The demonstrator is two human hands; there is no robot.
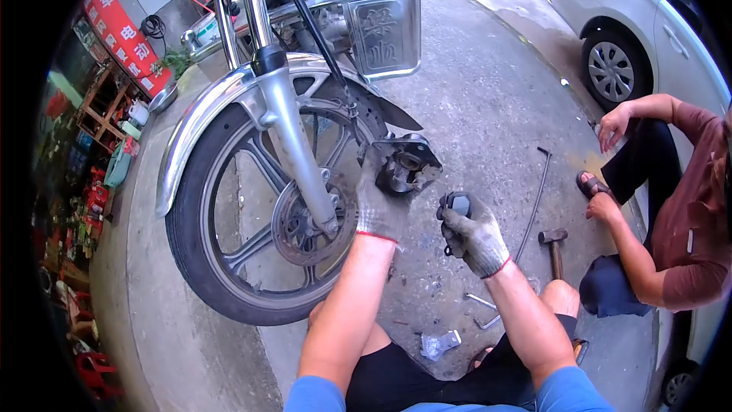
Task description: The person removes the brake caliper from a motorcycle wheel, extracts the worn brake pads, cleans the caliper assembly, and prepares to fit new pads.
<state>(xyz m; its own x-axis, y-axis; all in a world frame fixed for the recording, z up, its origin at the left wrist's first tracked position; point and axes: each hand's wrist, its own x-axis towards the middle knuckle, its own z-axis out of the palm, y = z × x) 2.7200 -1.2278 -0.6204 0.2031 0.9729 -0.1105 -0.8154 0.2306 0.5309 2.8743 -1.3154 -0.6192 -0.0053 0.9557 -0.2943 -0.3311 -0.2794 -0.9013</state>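
My left hand [380, 200], in a dirty grey-white work glove, grips a black brake caliper [409, 164] with its round hollow side facing up. The caliper is held beside the front wheel [263, 275] of a motorcycle, to the right of the slotted brake disc [296, 240]. A little lower and to the right, my gloved right hand [474, 236] is closed on a small dark flat piece that looks like a brake pad [457, 204]. The two hands are apart. The fingers of the left hand are partly hidden behind the caliper.
A hammer [555, 248] and a long metal bar [537, 194] lie on the concrete at right. Bent wrenches [488, 309] and a small clear plastic packet [440, 344] lie nearer. Another person [690, 236] squats at right, before a parked white car [682, 46].
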